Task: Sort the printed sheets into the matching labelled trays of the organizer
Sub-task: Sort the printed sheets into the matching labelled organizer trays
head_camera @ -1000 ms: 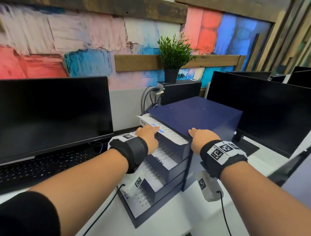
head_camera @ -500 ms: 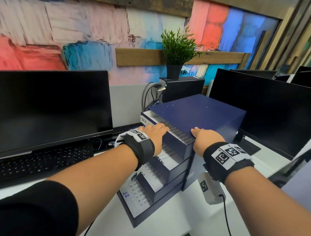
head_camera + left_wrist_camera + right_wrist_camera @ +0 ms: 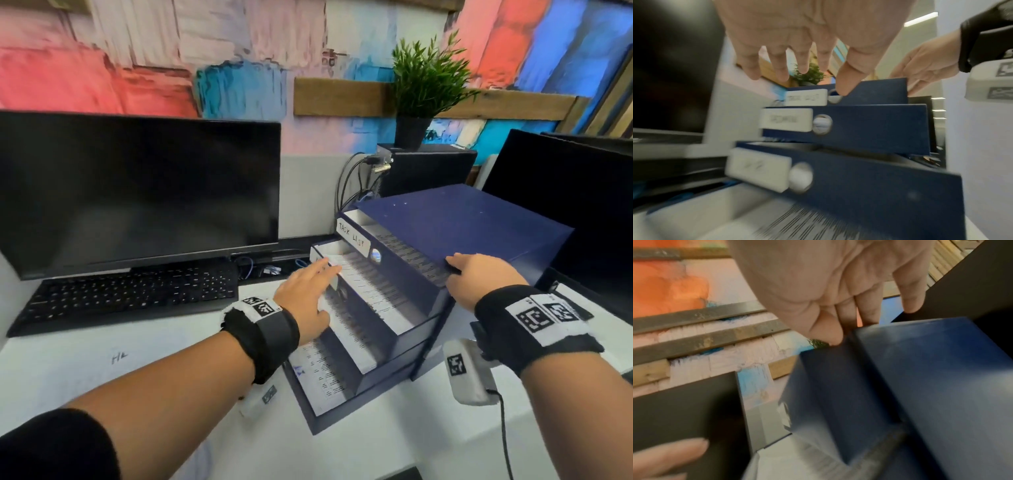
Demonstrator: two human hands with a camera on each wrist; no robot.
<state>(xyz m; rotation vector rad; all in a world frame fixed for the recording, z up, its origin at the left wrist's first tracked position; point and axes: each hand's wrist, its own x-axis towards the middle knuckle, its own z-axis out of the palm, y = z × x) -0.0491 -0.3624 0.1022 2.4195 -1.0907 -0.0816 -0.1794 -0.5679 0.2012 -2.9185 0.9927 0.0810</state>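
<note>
The navy organizer (image 3: 459,226) stood on the white desk (image 3: 164,363) toward its right side, its four trays pulled out in steps toward the front edge. Printed sheets (image 3: 370,291) lay in each tray. The top tray (image 3: 407,260) carried a white label reading "TASK LIST" (image 3: 352,237); the labels on the lower trays were too blurred to read in the left wrist view.

The left hand (image 3: 308,298) was spread with straight fingers over the left end of the second tray (image 3: 421,322), fingertips near its label, gripping nothing. The right hand (image 3: 479,281) lay at the right front corner of the top tray, fingers fairly straight against the organizer's edge; whether it pinched anything could not be told.

A dark monitor (image 3: 137,188) and black keyboard (image 3: 126,294) occupied the desk's left part, another monitor (image 3: 565,192) the right rear corner. A potted plant (image 3: 424,82) stood on a black box (image 3: 428,168) behind the organizer, beside a bunch of cables (image 3: 352,185).
</note>
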